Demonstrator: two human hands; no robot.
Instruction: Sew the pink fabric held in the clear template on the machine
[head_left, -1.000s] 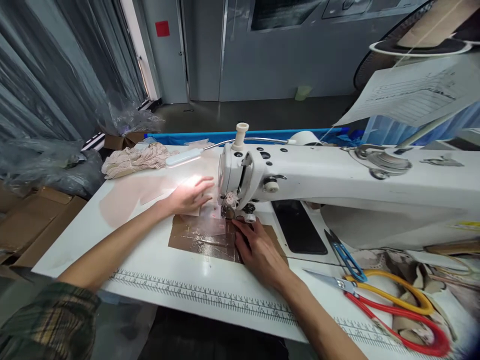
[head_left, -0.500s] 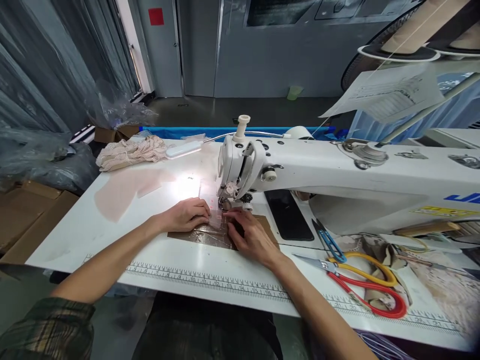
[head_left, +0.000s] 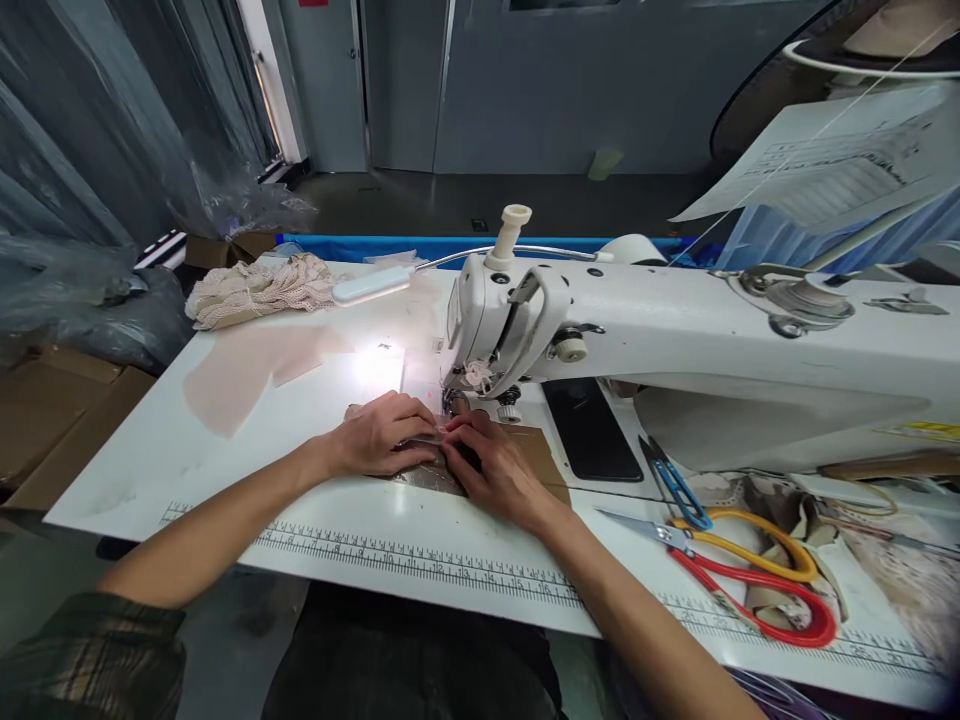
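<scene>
My left hand [head_left: 388,436] lies just left of the needle area of the white sewing machine [head_left: 517,330], its fingers curled on a piece of sheer pale pink fabric [head_left: 435,431]. Close beside it, my right hand [head_left: 491,463] pinches the same fabric with thumb and forefinger. Both sets of fingertips nearly meet in front of the presser foot [head_left: 455,402]. Under the hands is a shiny brown sheet [head_left: 536,450], partly covered by them. Fingers hide most of the fabric's near edge.
A black phone [head_left: 592,430] lies right of the needle area. Blue snips [head_left: 679,490] and red-and-yellow scissors [head_left: 750,570] rest farther right. At left are a sheer pink cut piece [head_left: 240,375] and bundled lace [head_left: 259,290]. A lamp [head_left: 373,284] lights the work.
My fingers have drawn closer together, and the fabric between them is more bunched and covered. My left hand has shifted right over the brown sheet. The view has tilted and moved slightly.
</scene>
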